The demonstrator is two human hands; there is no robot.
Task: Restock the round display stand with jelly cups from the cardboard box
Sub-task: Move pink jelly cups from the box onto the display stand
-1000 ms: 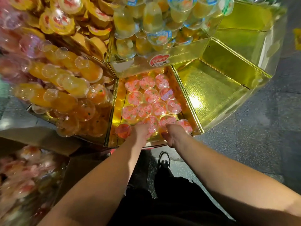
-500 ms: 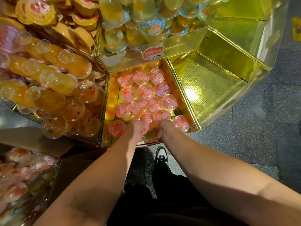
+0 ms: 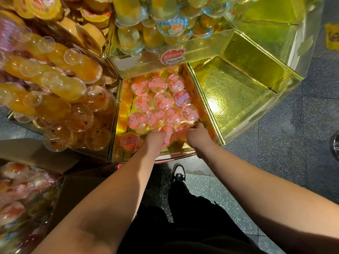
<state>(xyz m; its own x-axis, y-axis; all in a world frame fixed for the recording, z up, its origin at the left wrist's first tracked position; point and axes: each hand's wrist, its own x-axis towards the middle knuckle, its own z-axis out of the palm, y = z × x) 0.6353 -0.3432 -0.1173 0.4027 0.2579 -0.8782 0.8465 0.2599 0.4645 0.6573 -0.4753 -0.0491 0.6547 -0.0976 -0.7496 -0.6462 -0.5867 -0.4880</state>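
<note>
The round display stand has gold-lined wedge compartments. The one in front of me holds several pink-lidded jelly cups in rows, and one more cup sits apart at its near left. My left hand grips a tilted jelly cup at the near edge of the rows. Beside it my right hand has its fingers curled over another cup. The cardboard box stands open at lower left, with more bagged jelly cups inside.
Orange and yellow cups fill the left compartment, and pale yellow cups fill the tier above. The gold compartment to the right holds nothing. My shoe is on the speckled floor below the stand.
Both hands have pushed a little deeper into the compartment. The cup that lay right of my right hand is now under its fingers, closer to the rows.
</note>
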